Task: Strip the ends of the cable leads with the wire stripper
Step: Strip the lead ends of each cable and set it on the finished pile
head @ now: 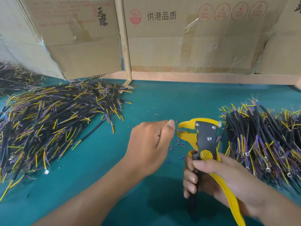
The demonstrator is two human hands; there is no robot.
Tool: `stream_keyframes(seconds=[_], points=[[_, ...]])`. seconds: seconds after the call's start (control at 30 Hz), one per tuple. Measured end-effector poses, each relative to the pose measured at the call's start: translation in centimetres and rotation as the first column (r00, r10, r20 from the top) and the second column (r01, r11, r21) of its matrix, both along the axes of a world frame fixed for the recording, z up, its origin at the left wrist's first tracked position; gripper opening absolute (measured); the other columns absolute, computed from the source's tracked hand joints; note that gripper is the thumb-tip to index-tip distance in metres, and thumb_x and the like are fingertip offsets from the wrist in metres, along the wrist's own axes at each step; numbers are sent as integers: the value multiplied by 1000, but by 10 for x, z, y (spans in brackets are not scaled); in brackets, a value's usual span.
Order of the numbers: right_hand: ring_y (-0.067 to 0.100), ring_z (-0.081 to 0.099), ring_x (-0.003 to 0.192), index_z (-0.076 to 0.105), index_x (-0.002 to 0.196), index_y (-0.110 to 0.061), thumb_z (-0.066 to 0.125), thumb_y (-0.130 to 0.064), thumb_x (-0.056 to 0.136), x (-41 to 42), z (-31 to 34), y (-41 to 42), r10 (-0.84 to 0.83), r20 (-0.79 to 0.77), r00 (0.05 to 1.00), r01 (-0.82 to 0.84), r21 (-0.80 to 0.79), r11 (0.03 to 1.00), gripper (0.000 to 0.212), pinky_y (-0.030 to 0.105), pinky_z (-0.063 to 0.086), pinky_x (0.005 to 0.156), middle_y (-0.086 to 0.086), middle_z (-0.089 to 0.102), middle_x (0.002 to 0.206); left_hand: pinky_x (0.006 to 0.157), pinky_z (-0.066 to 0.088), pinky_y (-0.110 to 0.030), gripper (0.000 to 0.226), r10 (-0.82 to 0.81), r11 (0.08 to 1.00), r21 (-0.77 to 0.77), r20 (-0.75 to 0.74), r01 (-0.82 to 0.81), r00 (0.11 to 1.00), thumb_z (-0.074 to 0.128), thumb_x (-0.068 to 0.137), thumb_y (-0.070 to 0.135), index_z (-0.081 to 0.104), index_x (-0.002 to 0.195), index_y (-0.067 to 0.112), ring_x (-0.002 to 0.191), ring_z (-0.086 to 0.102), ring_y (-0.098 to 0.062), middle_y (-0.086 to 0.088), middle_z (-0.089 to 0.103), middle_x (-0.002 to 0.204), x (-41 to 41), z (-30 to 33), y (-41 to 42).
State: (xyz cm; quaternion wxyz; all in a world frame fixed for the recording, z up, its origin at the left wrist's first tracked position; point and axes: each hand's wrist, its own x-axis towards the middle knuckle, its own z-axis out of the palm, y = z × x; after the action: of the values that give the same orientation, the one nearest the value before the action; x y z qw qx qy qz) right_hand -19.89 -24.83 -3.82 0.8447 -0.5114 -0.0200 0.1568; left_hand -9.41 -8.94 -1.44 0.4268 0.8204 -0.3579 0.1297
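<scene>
Wire stripper (202,139) — yellow and black, upright near the table's (154,98) front edge, handles gripped in the right hand (216,178), jaws apart. Left hand (149,144) — fingers curled, thumb tip just beside the jaws; any lead pinched cannot be told. Advice: seat the lead end squarely between the jaws, squeeze steadily.

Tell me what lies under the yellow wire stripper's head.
Under the yellow-and-black wire stripper: small blue and red insulation scraps on green table mat. Anything directly beneath the tool's body is hidden.
</scene>
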Motion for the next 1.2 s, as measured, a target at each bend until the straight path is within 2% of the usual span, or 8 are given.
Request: stream_keyframes(seconds=[0.13, 0.33, 0.57, 0.67, 0.8, 0.93, 1.07, 1.2], points=[[31, 53, 69, 55, 88, -2, 70, -19, 86, -2, 0, 6, 31, 48, 998, -31, -1, 1000, 23, 48, 52, 74, 16, 50, 74, 51, 17, -31, 39, -16, 1000, -27, -5, 16, 1000, 25, 96, 45, 32, 59, 35, 50, 25, -14, 10, 38, 52, -2, 0, -2], [31, 53, 68, 56, 81, -5, 67, -19, 85, -3, 3, 8, -12, 69, 998, 13, -7, 1000, 18, 45, 52, 72, 16, 48, 72, 51, 16, -35, 43, -3, 999, -33, -5, 3, 1000, 27, 97, 44, 19, 58, 27, 52, 21, -18, 3, 29, 52, -5, 0, -4], [30, 52, 66, 59, 80, -5, 68, -23, 86, -3, 4, 5, -19, 77, 997, 23, -52, 998, 21, 46, 51, 71, 17, 49, 72, 52, 15, -36, 45, 20, 1000, 3, -16, -19, 1000, 29, 97, 43, 19, 56, 27, 53, 22, -20, 2, 30, 51, -6, 1, -4], [31, 52, 65, 60, 81, -4, 72, -27, 85, -4, 3, 4, -10, 63, 998, 13, -43, 999, 26, 47, 51, 70, 17, 50, 71, 52, 16, -36, 45, 23, 1000, 14, -25, -23, 999, 32, 98, 37, 19, 56, 26, 53, 21, -21, 2, 30, 51, -5, 1, -4], [29, 50, 62, 60, 82, -3, 80, -37, 82, -5, 3, 2, 18, 31, 999, -18, 19, 1000, 39, 46, 51, 68, 16, 47, 69, 52, 16, -37, 44, 16, 1000, 27, -31, -15, 999, 32, 98, 36, 19, 57, 24, 54, 21, -21, 1, 26, 52, -5, 2, -4], [26, 45, 56, 60, 79, -4, 81, -45, 80, -6, 4, 3, 23, -5, 1000, -23, 21, 1000, 46, 44, 48, 62, 12, 43, 65, 52, 16, -38, 44, 7, 999, 42, -48, -5, 999, 31, 98, 36, 20, 58, 22, 54, 21, -21, 1, 28, 51, -5, 2, -3], [23, 40, 51, 59, 78, -4, 81, -51, 79, -7, 5, 1, 16, -54, 998, -15, 32, 999, 52, 40, 44, 56, 9, 38, 62, 53, 17, -37, 47, -3, 996, 92, -41, 7, 999, 28, 99, 42, 22, 58, 20, 55, 23, -22, 1, 31, 52, -4, 2, -3], [17, 33, 45, 57, 73, -7, 83, -57, 73, -8, 8, 3, -1, -94, 996, 6, 53, 999, 56, 31, 39, 48, 4, 33, 57, 52, 17, -35, 53, -13, 992, 122, -39, 17, 999, 23, 100, 51, 21, 56, 21, 54, 22, -21, 4, 35, 49, 0, 1, 0]])
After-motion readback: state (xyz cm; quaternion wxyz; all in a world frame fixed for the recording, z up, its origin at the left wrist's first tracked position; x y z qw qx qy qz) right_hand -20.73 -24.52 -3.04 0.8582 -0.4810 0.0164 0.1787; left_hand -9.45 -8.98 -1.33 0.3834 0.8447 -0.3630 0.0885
